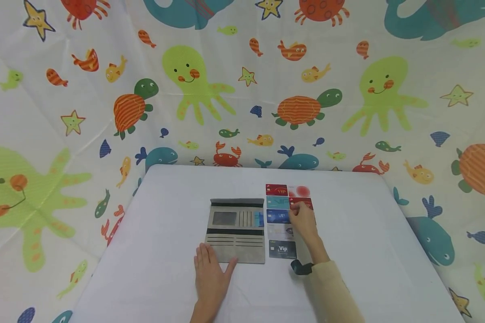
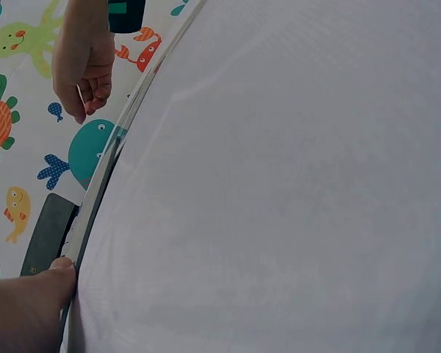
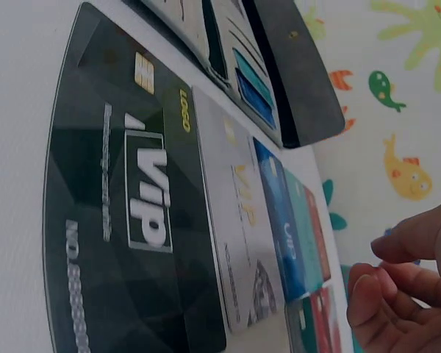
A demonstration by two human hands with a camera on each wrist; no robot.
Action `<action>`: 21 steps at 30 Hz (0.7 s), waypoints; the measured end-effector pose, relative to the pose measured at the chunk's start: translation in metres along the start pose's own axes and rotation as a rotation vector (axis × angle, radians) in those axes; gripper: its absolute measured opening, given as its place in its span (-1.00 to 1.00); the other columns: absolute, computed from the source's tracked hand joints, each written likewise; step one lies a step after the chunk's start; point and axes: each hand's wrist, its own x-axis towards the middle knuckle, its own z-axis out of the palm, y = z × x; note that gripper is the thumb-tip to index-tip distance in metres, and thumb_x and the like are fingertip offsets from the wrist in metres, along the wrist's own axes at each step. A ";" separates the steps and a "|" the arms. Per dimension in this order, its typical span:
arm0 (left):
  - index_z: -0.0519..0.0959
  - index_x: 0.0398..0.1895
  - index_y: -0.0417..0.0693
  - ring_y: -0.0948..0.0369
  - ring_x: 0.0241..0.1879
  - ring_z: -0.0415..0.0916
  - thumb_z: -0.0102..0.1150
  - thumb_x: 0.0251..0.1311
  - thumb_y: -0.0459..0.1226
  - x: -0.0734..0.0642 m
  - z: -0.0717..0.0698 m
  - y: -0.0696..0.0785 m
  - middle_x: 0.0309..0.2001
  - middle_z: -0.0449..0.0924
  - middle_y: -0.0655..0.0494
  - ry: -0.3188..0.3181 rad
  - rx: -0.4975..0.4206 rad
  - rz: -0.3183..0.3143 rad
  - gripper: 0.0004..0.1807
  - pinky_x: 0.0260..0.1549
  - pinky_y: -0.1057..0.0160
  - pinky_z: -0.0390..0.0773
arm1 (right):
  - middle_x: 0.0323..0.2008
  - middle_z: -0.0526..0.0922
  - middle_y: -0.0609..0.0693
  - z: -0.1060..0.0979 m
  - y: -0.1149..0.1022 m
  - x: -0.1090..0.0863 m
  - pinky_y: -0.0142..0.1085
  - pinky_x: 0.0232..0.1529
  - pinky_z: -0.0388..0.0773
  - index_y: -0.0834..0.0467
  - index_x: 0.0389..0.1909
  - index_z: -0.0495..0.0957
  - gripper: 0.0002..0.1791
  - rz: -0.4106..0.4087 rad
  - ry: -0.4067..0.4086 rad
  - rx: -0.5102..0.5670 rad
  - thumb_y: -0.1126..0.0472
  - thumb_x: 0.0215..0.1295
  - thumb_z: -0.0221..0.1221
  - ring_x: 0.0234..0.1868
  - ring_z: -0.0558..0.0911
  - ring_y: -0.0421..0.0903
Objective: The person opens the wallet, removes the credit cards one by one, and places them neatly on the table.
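A grey wallet (image 1: 246, 255) lies unfolded on the white table, with a blue card (image 1: 258, 219) tucked into a slot at its right side. My left hand (image 1: 211, 273) rests with fingers extended on the wallet's lower left corner; in the left wrist view its thumb (image 2: 53, 283) is at the wallet's edge. My right hand (image 1: 305, 222) is over the right column of cards, fingers bent, beside the blue VIP card (image 1: 276, 216). In the right wrist view nothing shows between the thumb and fingers (image 3: 367, 294). The hand partly covers a red card (image 1: 303, 200).
Right of the wallet lie a red VIP card (image 1: 275, 189), a teal card (image 1: 276, 202), a silver-white card (image 1: 279, 231) and a black Vip card (image 1: 282, 249) in a column. A white card with red dots (image 1: 301, 191) tops the second column. A sea-animal curtain (image 1: 234, 107) hangs behind.
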 end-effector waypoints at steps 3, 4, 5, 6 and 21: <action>0.17 0.43 -0.55 -0.27 0.54 0.02 0.24 0.14 0.27 0.000 0.001 0.000 0.50 0.07 -0.47 -0.010 0.004 -0.006 0.15 0.50 -0.21 0.07 | -0.34 0.60 0.15 0.003 -0.005 -0.001 -0.38 -0.40 0.44 0.32 -0.03 0.53 -0.72 -0.003 -0.021 0.015 0.26 0.31 0.19 -0.34 0.54 -0.03; 0.17 0.43 -0.54 -0.27 0.54 0.02 0.24 0.14 0.28 0.000 0.001 0.000 0.50 0.06 -0.46 -0.014 0.005 -0.008 0.15 0.50 -0.21 0.06 | -0.33 0.60 0.15 0.005 -0.007 -0.001 -0.37 -0.39 0.46 0.31 -0.02 0.52 -0.71 -0.004 -0.029 0.016 0.25 0.31 0.19 -0.34 0.54 -0.04; 0.16 0.43 -0.54 -0.27 0.54 0.01 0.23 0.14 0.28 0.000 0.001 0.000 0.51 0.06 -0.46 -0.017 0.005 -0.009 0.15 0.50 -0.21 0.06 | -0.33 0.60 0.15 0.006 -0.009 -0.001 -0.36 -0.36 0.49 0.31 -0.01 0.52 -0.71 -0.007 -0.033 0.019 0.25 0.31 0.20 -0.33 0.55 -0.04; 0.16 0.43 -0.54 -0.27 0.54 0.01 0.24 0.14 0.28 0.000 0.002 0.000 0.51 0.05 -0.46 -0.019 0.005 -0.010 0.16 0.50 -0.21 0.06 | -0.32 0.60 0.16 0.007 -0.010 -0.001 -0.34 -0.33 0.52 0.31 0.00 0.52 -0.70 -0.012 -0.037 0.023 0.25 0.31 0.21 -0.32 0.56 -0.03; 0.16 0.44 -0.52 -0.27 0.54 0.00 0.27 0.12 0.27 0.000 0.000 0.002 0.52 0.03 -0.44 -0.007 -0.002 -0.015 0.16 0.49 -0.23 0.07 | -0.33 0.63 0.12 0.021 -0.024 0.000 -0.35 -0.33 0.56 0.29 -0.04 0.54 -0.71 -0.062 -0.092 0.039 0.23 0.29 0.25 -0.36 0.55 -0.09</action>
